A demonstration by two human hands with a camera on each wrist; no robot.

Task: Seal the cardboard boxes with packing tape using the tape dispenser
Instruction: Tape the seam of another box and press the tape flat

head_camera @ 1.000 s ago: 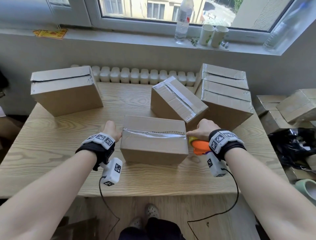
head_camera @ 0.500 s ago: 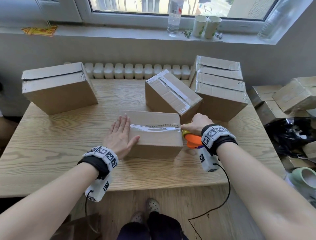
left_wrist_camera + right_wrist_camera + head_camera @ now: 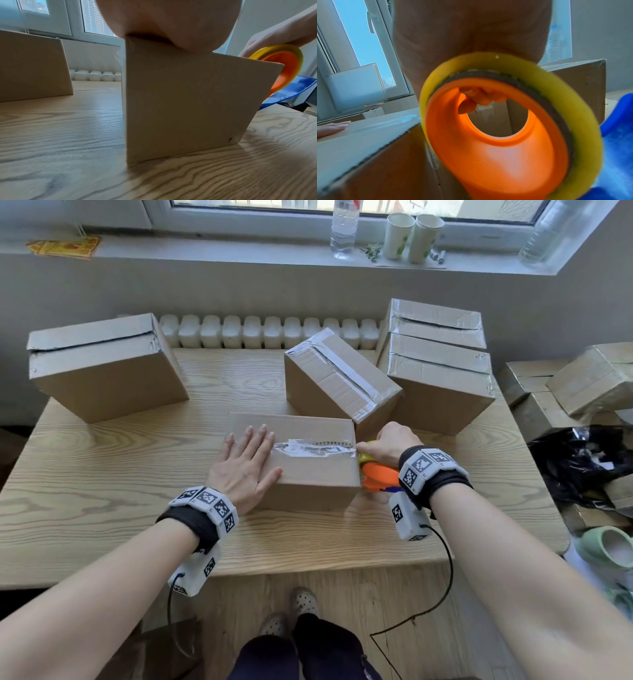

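- Gripping tape dispenser (image 3: 378,475) w/ right hand (image 3: 390,441), fingers curled thru the orange hub (seen in right wrist view); yellow tape roll (image 3: 510,63) on it, blue part below.
- Dispenser at right top edge of front box (image 3: 308,474), touching or just beside it; can't tell if strip cut yet.
- Left hand (image 3: 245,467) flat on left part of box top, fingers straight, thumb over the near edge; holding nothing, just pressing.
- Changed vs 1 s ago: left hand then at box's left side, fingers bent round the end; now up on top, laid over the tape strip (image 3: 313,448). Right hand + dispenser about same spot at right end.
- Strip runs along the top seam to the right edge, wrinkled and shiny.
- Meaning, as a guess: strip laid full length, left hand now smoothing/holding box down so dispenser can pull tape over the edge and tear.
- Risk: wrinkles stay if not rubbed down; box may slide on table (image 3: 102,474) during tear.
- Other boxes: angled box (image 3: 342,378) behind already taped; box far left (image 3: 102,371) and stacked pair (image 3: 442,371) at right show dark seam gaps, prob. still to do.
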